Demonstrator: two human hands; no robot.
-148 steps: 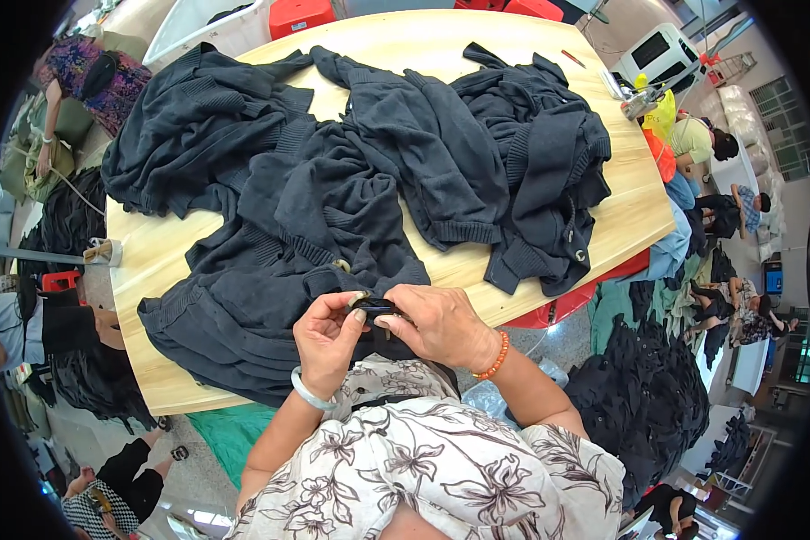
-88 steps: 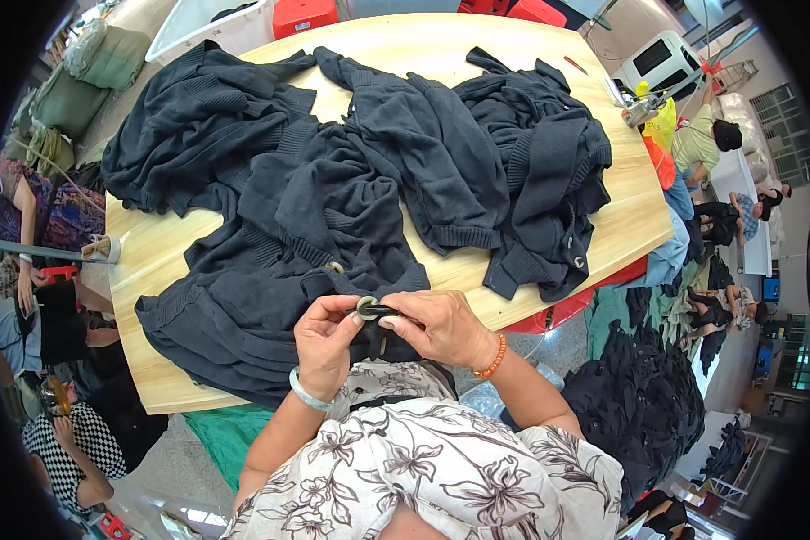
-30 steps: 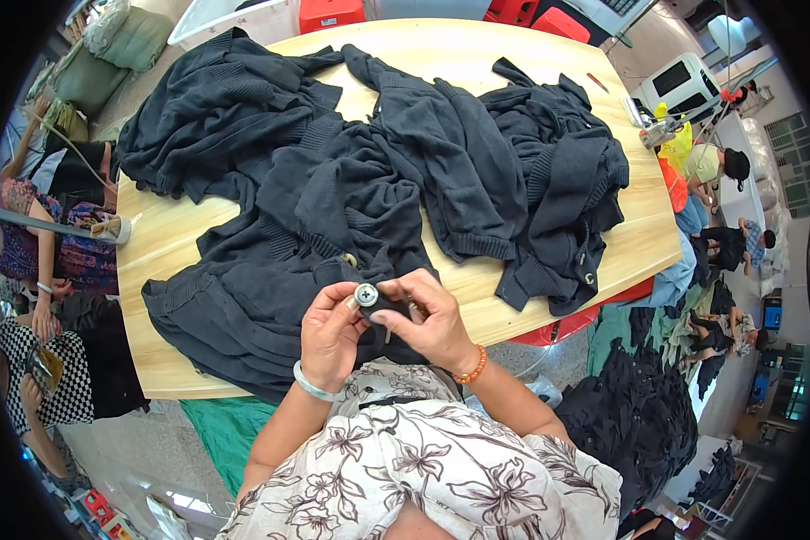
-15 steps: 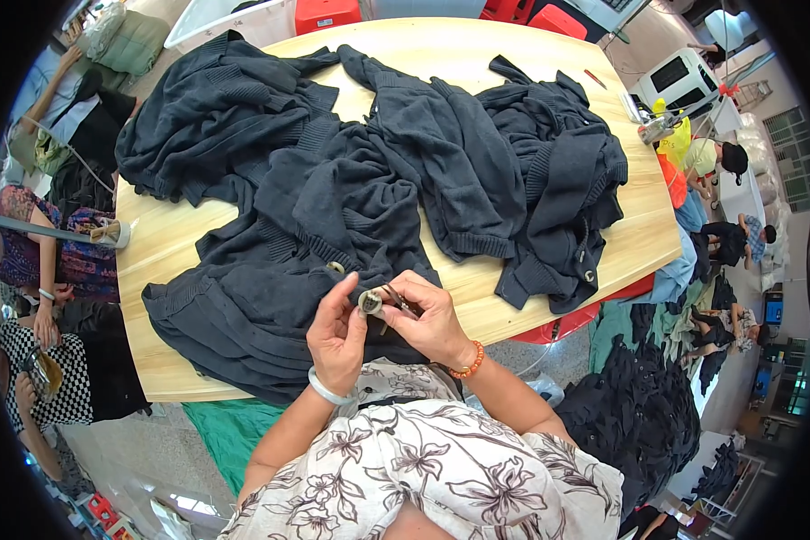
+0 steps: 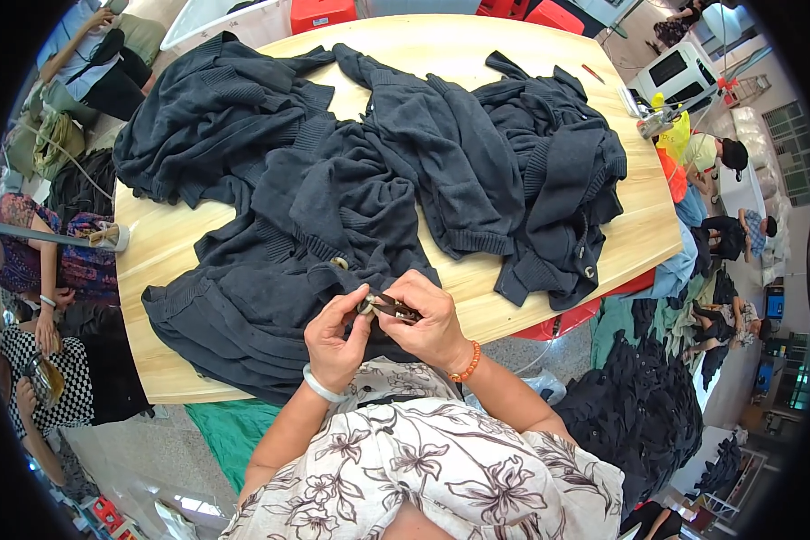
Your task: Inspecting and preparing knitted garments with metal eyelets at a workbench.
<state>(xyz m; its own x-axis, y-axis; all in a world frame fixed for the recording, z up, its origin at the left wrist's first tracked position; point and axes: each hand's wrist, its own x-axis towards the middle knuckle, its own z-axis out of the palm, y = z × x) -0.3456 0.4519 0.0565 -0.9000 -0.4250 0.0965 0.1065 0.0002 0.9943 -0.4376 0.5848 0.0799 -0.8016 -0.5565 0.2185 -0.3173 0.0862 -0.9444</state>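
My left hand (image 5: 335,335) is closed in a pinch on a pale round button (image 5: 365,307), held just in front of me at the table's near edge. In my right hand (image 5: 430,322) is a small pair of dark thread snips (image 5: 394,308), its tip pointing left at the button. The fingers hide part of both things. Beneath and beyond my hands lies a dark knitted cardigan (image 5: 234,310), bunched up, with another pale button (image 5: 339,263) showing on it. Whether the pinched button is fixed to the cardigan, I cannot tell.
More dark knitwear (image 5: 441,153) is heaped across the wooden table (image 5: 184,238). A thin red tool (image 5: 593,73) lies near the far right edge. Dark garments (image 5: 634,414) are piled at the lower right. Other people sit on the left, one in a checkered garment (image 5: 63,360).
The snips have swung toward the left hand and now show more fully, their tip at the button. The button has turned and shows less of its face. My left fingers have drawn closer together.
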